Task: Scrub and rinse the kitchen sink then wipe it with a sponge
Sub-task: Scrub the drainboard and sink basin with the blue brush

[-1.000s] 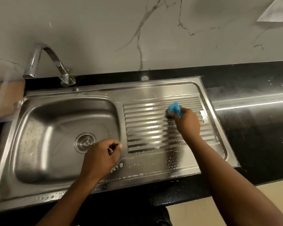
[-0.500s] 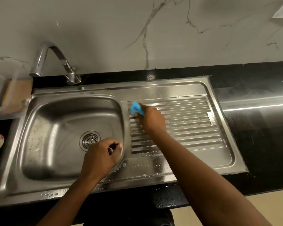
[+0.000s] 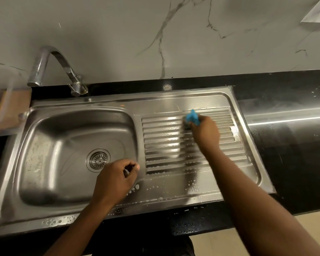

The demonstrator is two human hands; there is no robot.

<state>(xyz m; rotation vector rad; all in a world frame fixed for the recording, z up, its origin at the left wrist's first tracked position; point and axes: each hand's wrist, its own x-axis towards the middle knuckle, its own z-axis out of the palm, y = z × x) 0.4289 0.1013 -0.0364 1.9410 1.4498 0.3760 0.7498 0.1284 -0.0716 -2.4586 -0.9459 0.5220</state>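
Observation:
The steel sink [image 3: 44, 215] has a bowl at the left with a round drain [image 3: 98, 160] and a ribbed drainboard [image 3: 164, 145] at the right, wet with soap bubbles. My right hand [image 3: 206, 133] grips a blue scrubber [image 3: 192, 117] and presses it on the upper ribs of the drainboard. My left hand [image 3: 115, 179] rests on the ridge between bowl and drainboard, its fingers curled over the bowl's edge. The tap [image 3: 52, 71] arches over the bowl's back left corner; no water is seen running.
A black countertop [image 3: 288, 145] surrounds the sink and runs off to the right. A clear plastic container [image 3: 6, 108] with something brown in it stands left of the tap. A marble-patterned wall [image 3: 155, 34] rises behind. Foam lies along the sink's front rim.
My right hand swept the scrubber left across the drainboard, then back to the right along the upper ribs. My left hand stayed on the bowl's edge.

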